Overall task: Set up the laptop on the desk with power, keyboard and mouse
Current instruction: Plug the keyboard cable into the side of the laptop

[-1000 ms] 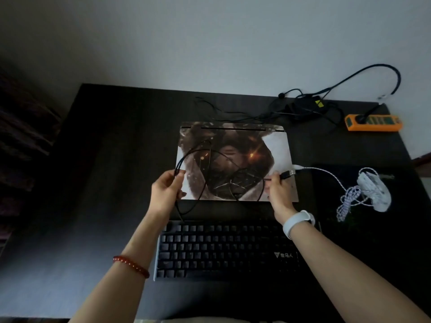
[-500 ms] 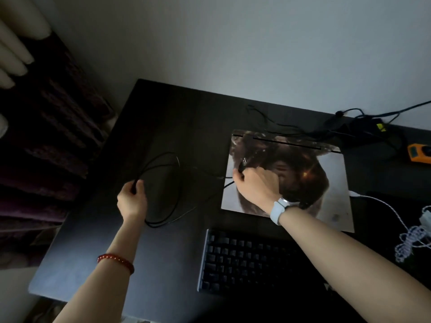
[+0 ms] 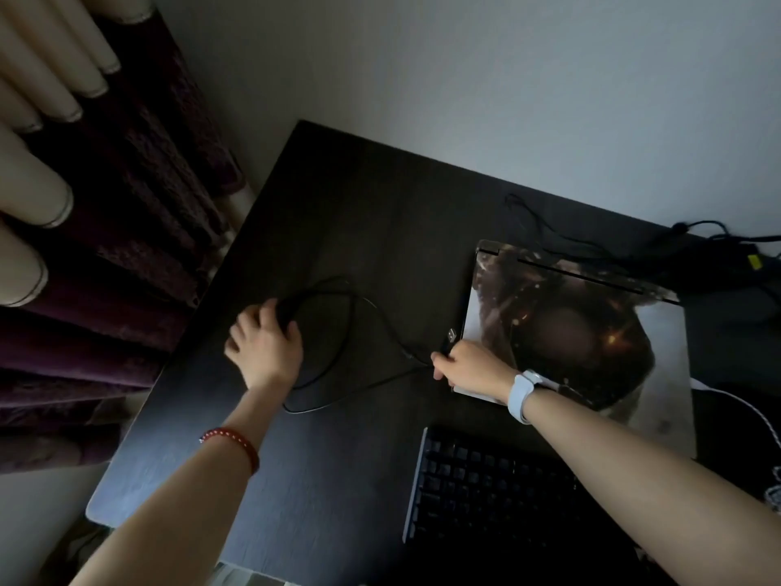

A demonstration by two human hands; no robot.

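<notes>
Keyboard (image 3: 498, 492) sits nearest on the desk (image 3: 338, 480), its black cable (image 3: 363, 306) looping left across the bare top. Left hand (image 3: 264, 342) presses on the slack; right hand (image 3: 469, 367) pinches the USB plug (image 3: 450, 337) just beside the closed laptop's (image 3: 583, 332) left edge. The plug could go in flipped or miss the unseen port, and the loop may snag.

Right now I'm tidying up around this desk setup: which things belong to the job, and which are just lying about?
Belong to the job:
laptop, lid closed
keyboard
black cable, looped, with its USB plug at the laptop's left edge
right hand pinching the plug
left hand on the loop
power adapter
white cord

Lying about:
curtain
</notes>
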